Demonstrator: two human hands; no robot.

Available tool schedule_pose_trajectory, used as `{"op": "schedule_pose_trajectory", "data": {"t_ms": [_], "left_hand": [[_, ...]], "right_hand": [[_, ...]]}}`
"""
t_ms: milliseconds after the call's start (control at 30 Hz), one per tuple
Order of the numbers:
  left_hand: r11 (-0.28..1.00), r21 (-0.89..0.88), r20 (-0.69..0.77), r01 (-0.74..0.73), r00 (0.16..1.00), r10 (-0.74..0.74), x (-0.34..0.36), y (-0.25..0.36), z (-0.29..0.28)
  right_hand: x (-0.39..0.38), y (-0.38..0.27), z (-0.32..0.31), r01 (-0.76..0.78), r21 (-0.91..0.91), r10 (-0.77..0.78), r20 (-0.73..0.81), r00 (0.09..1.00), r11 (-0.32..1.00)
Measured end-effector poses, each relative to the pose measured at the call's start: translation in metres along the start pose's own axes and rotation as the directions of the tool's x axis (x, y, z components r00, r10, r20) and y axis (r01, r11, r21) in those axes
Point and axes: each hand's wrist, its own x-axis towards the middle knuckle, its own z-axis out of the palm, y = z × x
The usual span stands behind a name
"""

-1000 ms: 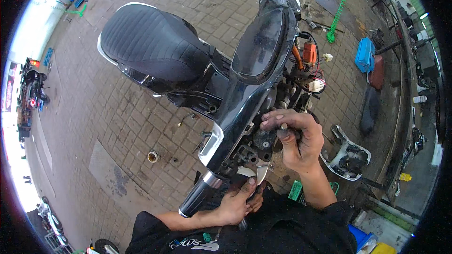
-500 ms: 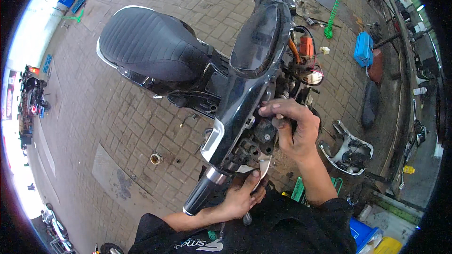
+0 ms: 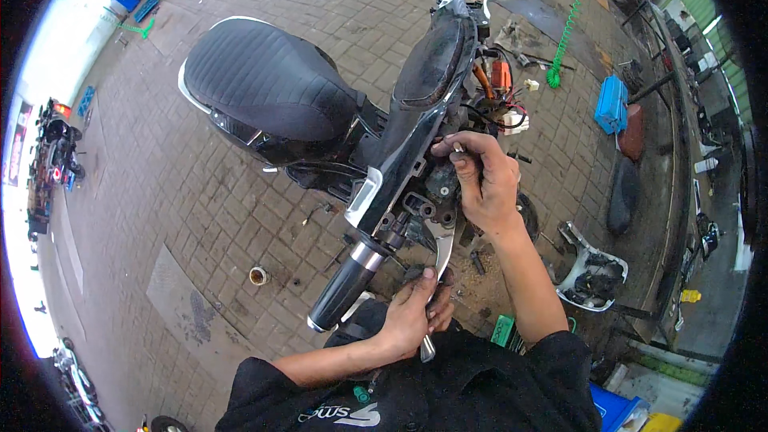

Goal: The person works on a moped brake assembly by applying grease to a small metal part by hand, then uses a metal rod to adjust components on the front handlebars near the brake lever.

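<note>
A scooter's handlebar (image 3: 404, 156) runs across the middle, ending in a black grip (image 3: 344, 292) with a silver collar. My left hand (image 3: 412, 308) is closed around a curved silver brake lever (image 3: 442, 246), thumb on top. The lever's upper end sits by the metal bracket (image 3: 420, 206) beside the grip, and its tip shows below my fingers. Whether it is fastened there I cannot tell. Above the bracket, my right hand (image 3: 486, 184) pinches a small metal piece (image 3: 458, 147) between thumb and index finger; its kind is too small to make out.
The black scooter seat (image 3: 268, 80) lies left of the handlebar. Exposed wiring and an orange-red part (image 3: 502, 74) are at the front. On the brick floor are a small round tin (image 3: 258, 275), a silver-black cover (image 3: 590, 272) and a blue toolbox (image 3: 612, 104). A green coiled hose (image 3: 570, 32) hangs behind.
The scooter sits higher in the view. My left hand is a little farther from the handlebar, and more of the lever shows. My right hand keeps its pinch near the bracket.
</note>
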Motion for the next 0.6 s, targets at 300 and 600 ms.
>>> {"op": "schedule_pose_trajectory", "data": {"t_ms": [300,600], "left_hand": [[0.95,-0.217,0.204,0.225,0.962,-0.181,-0.003,0.018,-0.032],[0.997,-0.016,0.004,-0.071,0.997,0.071,-0.004,-0.014,-0.005]], "right_hand": [[-0.004,0.005,0.0,-0.006,0.017,0.006,-0.013,1.0,1.0],[-0.003,0.002,0.001,-0.041,0.005,0.042,-0.036,0.998,0.999]]}}
